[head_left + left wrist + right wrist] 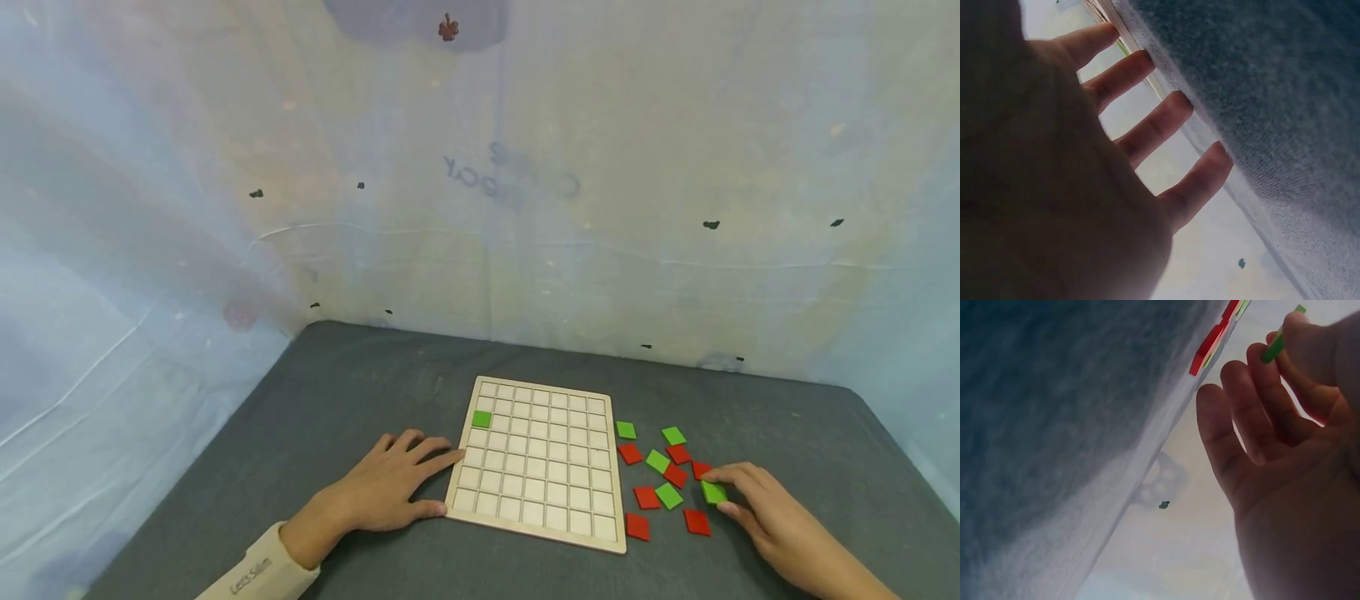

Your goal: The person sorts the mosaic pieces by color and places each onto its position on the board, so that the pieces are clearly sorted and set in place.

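Observation:
A pale wooden grid board lies flat on the dark cloth-covered table. One green square tile fills a cell near its upper left. My left hand rests on the table at the board's left edge, fingers spread, with the thumb and index finger touching the frame. Over on the right, my right hand pinches a green tile between thumb and fingers. In the right wrist view this same green tile shows edge-on, lifted off the cloth. The left wrist view shows the left fingers extended.
Loose red tiles and green tiles lie scattered between the board and my right hand. A red tile lies just left of the right thumb. Pale printed sheeting hangs behind the table.

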`<state>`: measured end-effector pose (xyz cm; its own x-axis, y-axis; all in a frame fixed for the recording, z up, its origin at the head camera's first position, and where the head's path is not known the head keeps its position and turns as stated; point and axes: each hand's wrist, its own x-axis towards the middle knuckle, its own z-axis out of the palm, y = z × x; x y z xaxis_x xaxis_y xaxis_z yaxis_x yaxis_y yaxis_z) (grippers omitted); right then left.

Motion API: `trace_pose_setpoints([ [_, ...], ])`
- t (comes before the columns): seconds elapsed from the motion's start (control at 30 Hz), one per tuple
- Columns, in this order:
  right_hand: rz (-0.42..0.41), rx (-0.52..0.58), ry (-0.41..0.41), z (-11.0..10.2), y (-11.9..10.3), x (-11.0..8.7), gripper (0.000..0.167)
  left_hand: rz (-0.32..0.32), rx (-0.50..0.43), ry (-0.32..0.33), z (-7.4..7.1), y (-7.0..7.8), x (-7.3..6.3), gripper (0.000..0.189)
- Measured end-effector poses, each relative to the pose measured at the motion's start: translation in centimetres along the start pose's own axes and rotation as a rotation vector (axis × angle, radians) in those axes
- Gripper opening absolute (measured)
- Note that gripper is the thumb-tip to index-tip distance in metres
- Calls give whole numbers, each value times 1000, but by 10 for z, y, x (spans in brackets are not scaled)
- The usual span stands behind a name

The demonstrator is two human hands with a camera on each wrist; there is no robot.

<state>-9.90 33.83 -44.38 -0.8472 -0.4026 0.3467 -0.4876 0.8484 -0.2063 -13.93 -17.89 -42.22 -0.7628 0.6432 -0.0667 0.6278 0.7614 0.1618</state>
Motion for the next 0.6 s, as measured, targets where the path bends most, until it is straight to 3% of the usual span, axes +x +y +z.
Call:
trace_pose_setpoints([
  [0.4,36,-10,-79,0,-21,13,31,-46,-19,-4,-1,0,3,66],
  [0.6,6,-9,-37,3,-28,17,35,-38,-16,8,-1,1,4,61],
])
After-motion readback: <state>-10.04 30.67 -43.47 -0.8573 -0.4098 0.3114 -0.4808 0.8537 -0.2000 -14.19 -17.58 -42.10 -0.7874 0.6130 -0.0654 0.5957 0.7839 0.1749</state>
